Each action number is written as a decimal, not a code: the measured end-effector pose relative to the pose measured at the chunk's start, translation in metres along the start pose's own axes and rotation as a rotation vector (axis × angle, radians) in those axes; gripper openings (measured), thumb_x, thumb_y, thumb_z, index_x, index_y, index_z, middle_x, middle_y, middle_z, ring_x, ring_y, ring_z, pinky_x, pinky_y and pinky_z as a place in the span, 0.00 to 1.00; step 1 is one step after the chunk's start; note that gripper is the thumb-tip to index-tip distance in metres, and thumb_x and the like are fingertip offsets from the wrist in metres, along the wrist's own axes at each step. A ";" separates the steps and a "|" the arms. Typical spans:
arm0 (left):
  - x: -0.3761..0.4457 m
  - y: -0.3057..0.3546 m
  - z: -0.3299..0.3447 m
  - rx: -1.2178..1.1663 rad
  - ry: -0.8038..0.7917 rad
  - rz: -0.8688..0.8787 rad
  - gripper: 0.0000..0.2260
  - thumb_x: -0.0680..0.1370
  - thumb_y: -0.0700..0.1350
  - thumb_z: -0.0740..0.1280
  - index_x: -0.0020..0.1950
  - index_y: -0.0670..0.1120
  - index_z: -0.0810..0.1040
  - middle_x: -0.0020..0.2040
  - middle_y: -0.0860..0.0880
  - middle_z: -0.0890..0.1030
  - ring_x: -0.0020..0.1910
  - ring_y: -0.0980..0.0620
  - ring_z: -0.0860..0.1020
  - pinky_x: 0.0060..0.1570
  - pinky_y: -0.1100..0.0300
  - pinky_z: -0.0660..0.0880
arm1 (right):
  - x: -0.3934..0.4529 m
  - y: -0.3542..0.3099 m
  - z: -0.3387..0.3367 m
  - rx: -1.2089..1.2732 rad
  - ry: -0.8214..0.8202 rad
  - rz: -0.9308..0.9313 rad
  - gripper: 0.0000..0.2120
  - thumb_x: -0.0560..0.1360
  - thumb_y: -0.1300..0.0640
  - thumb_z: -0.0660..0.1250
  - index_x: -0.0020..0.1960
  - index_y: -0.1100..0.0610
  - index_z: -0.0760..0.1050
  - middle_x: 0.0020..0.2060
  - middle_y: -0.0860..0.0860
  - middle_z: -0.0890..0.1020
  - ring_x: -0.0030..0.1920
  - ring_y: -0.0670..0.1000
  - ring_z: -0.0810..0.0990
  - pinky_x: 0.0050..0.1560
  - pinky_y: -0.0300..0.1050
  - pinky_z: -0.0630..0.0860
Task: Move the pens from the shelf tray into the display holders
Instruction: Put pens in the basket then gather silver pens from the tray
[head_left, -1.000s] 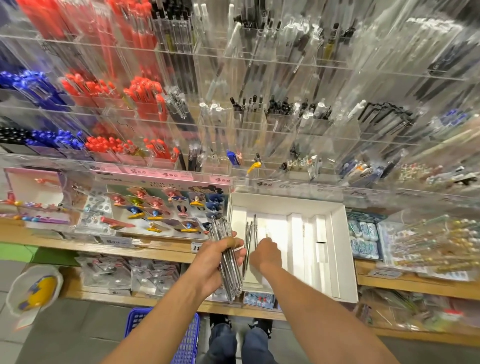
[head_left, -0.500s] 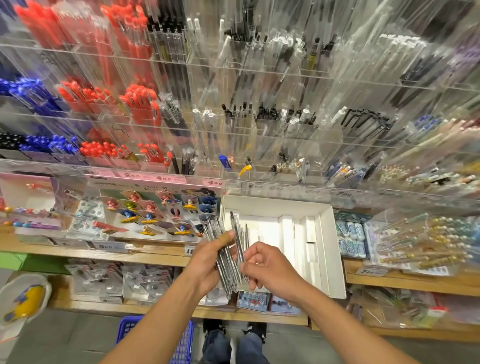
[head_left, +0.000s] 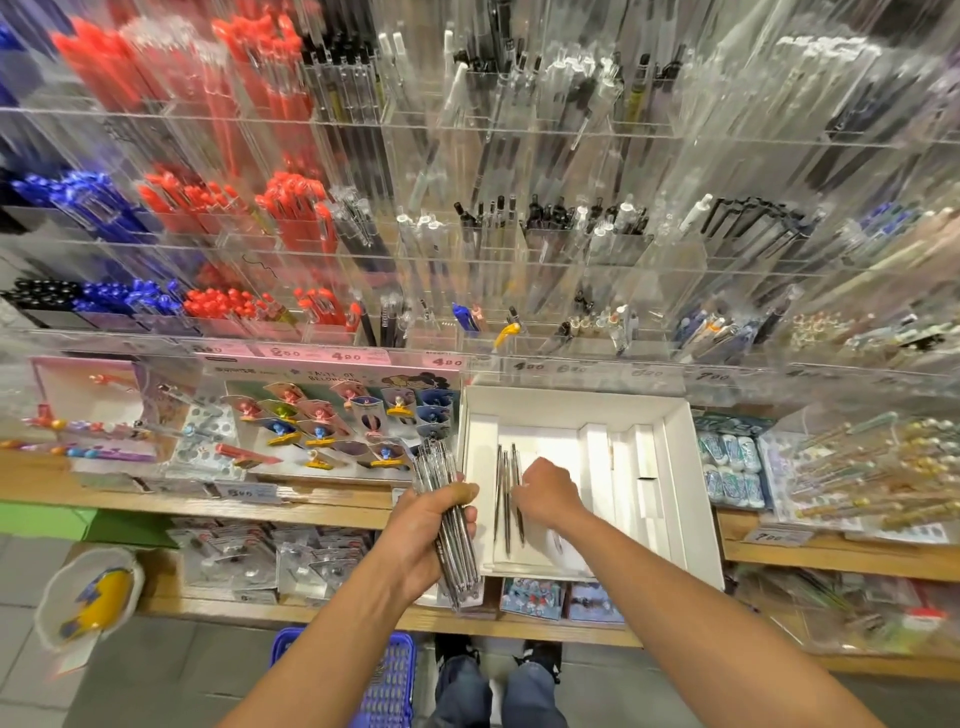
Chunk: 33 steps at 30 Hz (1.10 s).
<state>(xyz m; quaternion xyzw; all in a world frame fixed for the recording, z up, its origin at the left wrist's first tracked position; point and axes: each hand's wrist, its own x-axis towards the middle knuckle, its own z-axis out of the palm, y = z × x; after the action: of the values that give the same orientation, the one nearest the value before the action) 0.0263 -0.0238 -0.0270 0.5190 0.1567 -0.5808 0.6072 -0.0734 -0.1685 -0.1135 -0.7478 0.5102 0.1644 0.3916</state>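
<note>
A white cardboard tray (head_left: 685, 467) sits on the wooden shelf, with three clear pens (head_left: 506, 499) lying in its left part. My left hand (head_left: 423, 535) is shut on a thick bundle of clear pens (head_left: 452, 525), held upright just left of the tray. My right hand (head_left: 545, 493) is inside the tray, palm down, fingertips touching the loose pens there; I cannot tell whether it grips one. Above hang rows of clear acrylic display holders (head_left: 519, 260) filled with red, blue, black and clear pens.
A wooden shelf edge (head_left: 311, 509) runs below the tray. A card of colourful clips (head_left: 332, 421) stands left of the tray, packets of erasers (head_left: 732, 467) to its right. A blue basket (head_left: 384, 686) rests on the floor by my feet.
My right hand added a pen to the bundle in my left hand, then went back down into the tray onto the loose pens. The bundle stayed beside the tray.
</note>
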 end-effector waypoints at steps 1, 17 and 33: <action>-0.001 0.000 -0.001 0.000 0.001 0.001 0.11 0.70 0.31 0.71 0.51 0.37 0.76 0.33 0.44 0.77 0.27 0.51 0.78 0.26 0.61 0.77 | 0.007 0.001 0.010 -0.065 -0.005 0.033 0.07 0.75 0.59 0.65 0.41 0.59 0.70 0.38 0.53 0.76 0.35 0.51 0.75 0.36 0.43 0.73; -0.001 -0.008 -0.009 -0.007 -0.008 0.009 0.17 0.68 0.36 0.75 0.54 0.31 0.77 0.33 0.43 0.79 0.29 0.51 0.78 0.28 0.60 0.78 | -0.039 -0.014 -0.011 0.337 -0.020 -0.181 0.10 0.76 0.47 0.70 0.42 0.51 0.74 0.37 0.47 0.81 0.32 0.48 0.81 0.38 0.41 0.75; -0.006 -0.003 -0.004 0.018 -0.046 -0.001 0.08 0.67 0.37 0.73 0.43 0.38 0.78 0.32 0.43 0.76 0.27 0.51 0.76 0.28 0.60 0.77 | -0.057 -0.024 -0.026 0.608 -0.192 -0.262 0.11 0.74 0.49 0.72 0.45 0.56 0.79 0.34 0.53 0.85 0.28 0.47 0.80 0.30 0.37 0.73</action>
<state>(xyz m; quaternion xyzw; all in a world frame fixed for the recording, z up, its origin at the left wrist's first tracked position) 0.0233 -0.0170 -0.0253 0.5108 0.1377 -0.5945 0.6055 -0.0806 -0.1480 -0.0500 -0.6373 0.3962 0.0228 0.6605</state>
